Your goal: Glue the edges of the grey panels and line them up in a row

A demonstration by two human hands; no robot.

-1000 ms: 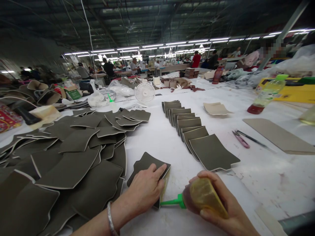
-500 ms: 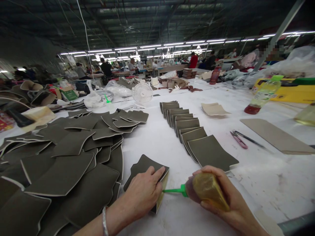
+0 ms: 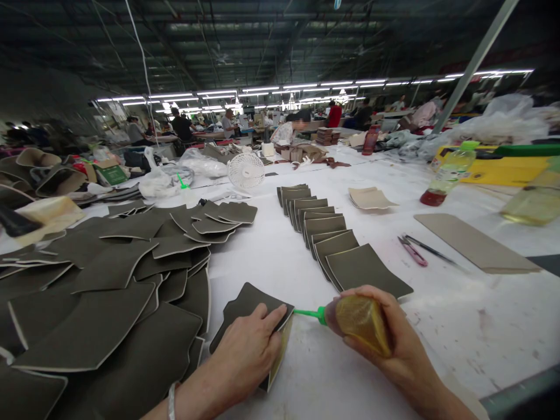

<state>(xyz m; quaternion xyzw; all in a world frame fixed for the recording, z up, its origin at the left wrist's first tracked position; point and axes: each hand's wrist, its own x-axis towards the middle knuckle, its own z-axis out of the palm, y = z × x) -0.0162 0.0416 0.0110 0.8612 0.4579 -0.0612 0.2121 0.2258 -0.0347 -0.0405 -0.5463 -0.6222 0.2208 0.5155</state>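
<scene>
Moved: the green nozzle (image 3: pixel 308 314) now sits at the far corner of the dark piece (image 3: pixel 245 303) – a second ago it was low on that piece's right edge, closer to the near edge of the tabletop (image 3: pixel 459 315).
Left hand (image 3: pixel 249 350): flat, palm down on the dark piece, fingers stretched out side by side and gripping nothing; the fingertips reach the piece's far right corner.
Right hand (image 3: pixel 385 344): clamped around the glue bottle (image 3: pixel 361 324), which lies on its side with the nozzle pointing left.
Dark piece: on the tabletop by the near edge, a yellowish layer showing along its right side.
Row of pieces (image 3: pixel 324 233): overlapping, running from just beyond the bottle toward the far edge.
Heap of pieces (image 3: pixel 114 280): loose – spread over the left side of the tabletop.
Pink snips (image 3: pixel 411 251): right of the row, well apart from both hands.
Small fan (image 3: pixel 245 170): upright, beyond the heap.
</scene>
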